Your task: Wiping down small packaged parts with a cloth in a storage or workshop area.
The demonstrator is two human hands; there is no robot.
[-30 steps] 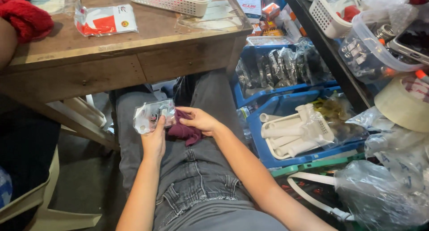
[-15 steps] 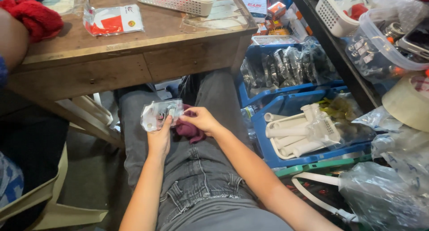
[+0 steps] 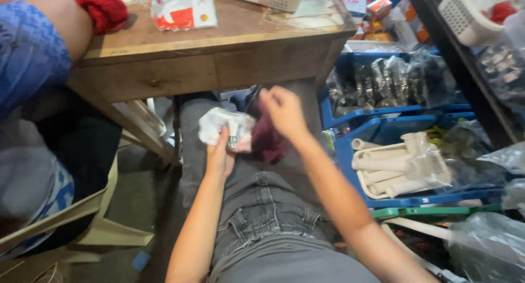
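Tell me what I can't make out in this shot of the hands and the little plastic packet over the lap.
- Contents of the clear packet, head view: wrinkled plastic, glare and left hand fingers cover them.
- Right hand fingertips: motion blur; grip unclear.
- Maroon cloth: mostly behind the right hand.
- Seated person at left: cut off by the edge.

A small shop or stockroom is suggested. A worn wooden counter (image 3: 219, 47) is crowded by blue crates (image 3: 383, 130) filled with bagged parts (image 3: 394, 80) and white plastic pipe fittings (image 3: 399, 162). White baskets (image 3: 465, 15) and boxed goods (image 3: 377, 9) are stacked on shelving beside it.
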